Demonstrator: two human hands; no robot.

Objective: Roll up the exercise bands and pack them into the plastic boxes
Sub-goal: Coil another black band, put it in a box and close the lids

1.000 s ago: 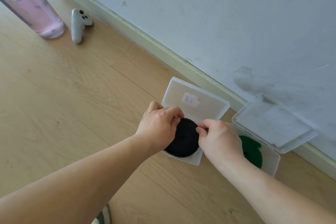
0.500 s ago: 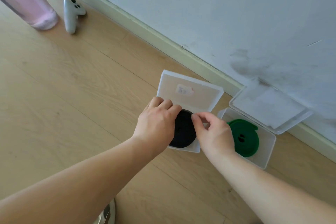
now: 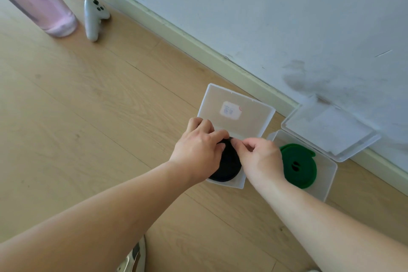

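Left grip (image 3: 198,152) curled over black band roll (image 3: 230,168), hiding half of it — right grip (image 3: 261,159) pinching roll's top edge; plastic box (image 3: 241,180) bottom mostly covered.

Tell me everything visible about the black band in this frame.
The black band is wound into a flat round coil, matte and rubbery-looking. It lies in the base of the clear plastic box, whose labelled lid stands open behind it. Only its middle and near edge show. The left hand curls over its left side, and the right hand pinches at its far edge. Its loose end is hidden.
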